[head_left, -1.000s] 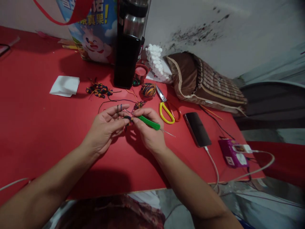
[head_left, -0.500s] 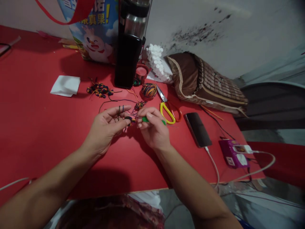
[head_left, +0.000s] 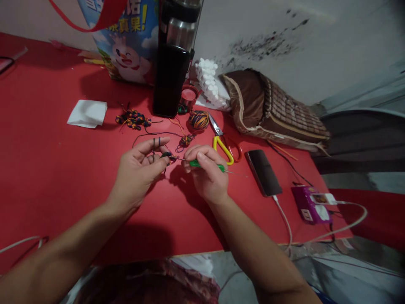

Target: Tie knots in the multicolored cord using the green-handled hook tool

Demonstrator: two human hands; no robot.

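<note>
My left hand (head_left: 139,171) pinches a small multicoloured yarn piece (head_left: 167,156) between thumb and fingers, with dark thread wound round its index finger. My right hand (head_left: 207,175) is closed on a green-handled crochet hook (head_left: 207,165), whose metal tip points left into the yarn piece. Both hands hover just above the red table (head_left: 47,169), a little in front of a small yarn knot (head_left: 185,140) that trails a dark thread.
Behind the hands lie a multicoloured yarn ball (head_left: 198,119), yellow-and-red scissors (head_left: 223,145), a heap of yarn pieces (head_left: 133,119) and a white tissue (head_left: 87,113). A black flask (head_left: 171,71) and printed bag (head_left: 126,38) stand at the back. A phone (head_left: 264,172) on a cable lies right.
My right hand has turned and drawn the green hook a little to the right, out from the yarn piece. My left hand has shifted slightly left, still pinching the piece.
</note>
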